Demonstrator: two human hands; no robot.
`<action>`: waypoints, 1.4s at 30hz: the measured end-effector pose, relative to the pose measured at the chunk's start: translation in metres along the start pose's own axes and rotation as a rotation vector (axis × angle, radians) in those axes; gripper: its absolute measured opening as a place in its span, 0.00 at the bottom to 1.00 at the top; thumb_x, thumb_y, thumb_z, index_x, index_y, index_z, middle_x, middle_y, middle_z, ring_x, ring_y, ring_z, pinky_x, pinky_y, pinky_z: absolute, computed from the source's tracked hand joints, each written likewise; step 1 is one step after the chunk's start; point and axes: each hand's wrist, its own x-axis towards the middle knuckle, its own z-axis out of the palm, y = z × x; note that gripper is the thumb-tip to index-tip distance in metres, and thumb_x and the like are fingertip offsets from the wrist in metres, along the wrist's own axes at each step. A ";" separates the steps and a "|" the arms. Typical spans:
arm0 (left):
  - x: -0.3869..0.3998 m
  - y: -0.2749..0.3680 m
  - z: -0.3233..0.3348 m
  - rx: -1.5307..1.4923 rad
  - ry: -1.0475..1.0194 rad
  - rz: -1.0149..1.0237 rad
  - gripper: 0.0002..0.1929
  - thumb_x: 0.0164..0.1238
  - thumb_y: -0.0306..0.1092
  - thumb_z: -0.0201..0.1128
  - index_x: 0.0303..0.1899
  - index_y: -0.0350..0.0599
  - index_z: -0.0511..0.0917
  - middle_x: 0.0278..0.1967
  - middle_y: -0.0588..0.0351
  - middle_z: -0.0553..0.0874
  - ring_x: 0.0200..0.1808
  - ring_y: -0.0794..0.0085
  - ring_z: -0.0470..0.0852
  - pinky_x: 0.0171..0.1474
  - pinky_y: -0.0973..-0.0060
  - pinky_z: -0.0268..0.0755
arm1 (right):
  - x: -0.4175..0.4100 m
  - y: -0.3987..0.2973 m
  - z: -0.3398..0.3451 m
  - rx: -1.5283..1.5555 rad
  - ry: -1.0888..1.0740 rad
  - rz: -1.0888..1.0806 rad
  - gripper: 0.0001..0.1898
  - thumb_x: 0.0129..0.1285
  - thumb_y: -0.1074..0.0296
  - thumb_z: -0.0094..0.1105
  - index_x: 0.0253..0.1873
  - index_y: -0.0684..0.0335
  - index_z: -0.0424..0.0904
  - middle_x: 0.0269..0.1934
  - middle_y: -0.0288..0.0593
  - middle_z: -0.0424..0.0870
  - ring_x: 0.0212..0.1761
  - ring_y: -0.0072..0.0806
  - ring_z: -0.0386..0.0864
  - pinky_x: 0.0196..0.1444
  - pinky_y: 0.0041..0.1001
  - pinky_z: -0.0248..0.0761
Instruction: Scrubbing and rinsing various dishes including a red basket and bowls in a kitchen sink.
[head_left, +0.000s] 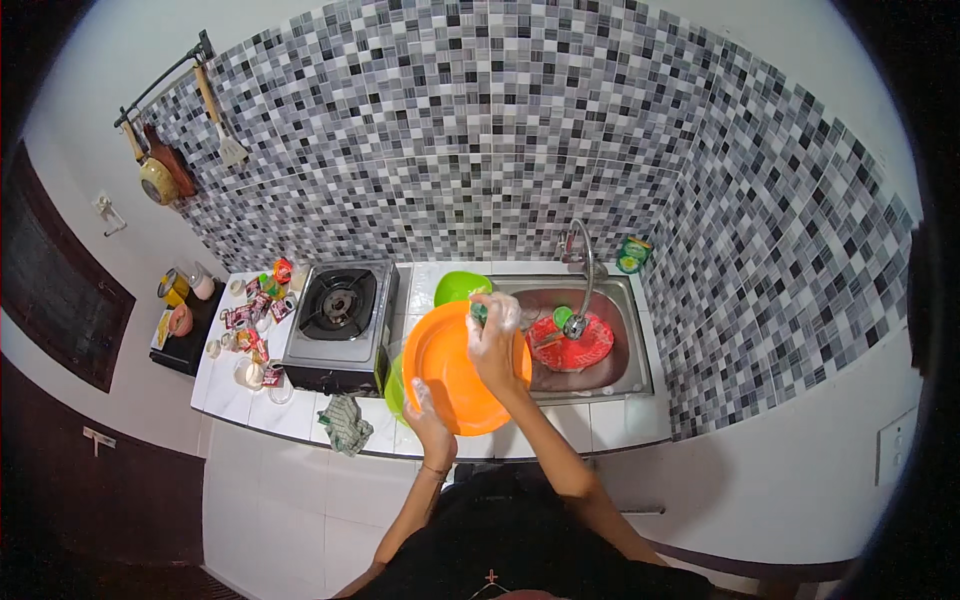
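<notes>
An orange plastic basin (450, 360) is tilted up in front of me. My left hand (431, 424), with foam on its fingers, grips its lower left rim. At the upper right of the basin my right hand (495, 330), covered in suds, holds a green scouring sponge (478, 309) against the rim. Behind the basin stands a lime-green bowl (459, 285), and another green item (395, 390) shows partly under its left side. In the steel sink (639, 352) lie a red basket-like item (589, 349) and a small green cup (562, 316).
A flexible faucet (589, 262) arches over the sink, with a green packet (634, 255) behind. Left are a gas stove (337, 315), a checked cloth (345, 426) at the counter edge, and many packets and jars (251, 311). Utensils hang from a wall rail (161, 79).
</notes>
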 end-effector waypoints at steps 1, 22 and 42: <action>0.000 0.001 0.000 0.073 -0.009 -0.091 0.18 0.83 0.44 0.52 0.56 0.37 0.77 0.47 0.60 0.81 0.48 0.78 0.77 0.53 0.77 0.72 | -0.006 -0.003 0.001 0.035 0.075 -0.015 0.15 0.60 0.77 0.62 0.52 0.63 0.75 0.48 0.51 0.76 0.56 0.51 0.72 0.61 0.46 0.64; 0.052 0.026 -0.025 -0.025 -0.056 -0.087 0.19 0.84 0.44 0.51 0.58 0.37 0.77 0.44 0.60 0.82 0.43 0.80 0.79 0.45 0.78 0.75 | -0.055 -0.014 -0.032 0.463 -0.862 -0.300 0.06 0.62 0.70 0.57 0.39 0.63 0.80 0.43 0.47 0.84 0.51 0.47 0.81 0.59 0.43 0.70; 0.037 0.012 -0.010 0.049 -0.123 -0.192 0.19 0.83 0.47 0.52 0.55 0.39 0.78 0.44 0.63 0.81 0.45 0.82 0.77 0.48 0.79 0.72 | -0.021 0.005 -0.026 0.112 -0.412 -0.300 0.11 0.61 0.74 0.54 0.48 0.65 0.80 0.50 0.50 0.84 0.58 0.47 0.78 0.66 0.43 0.67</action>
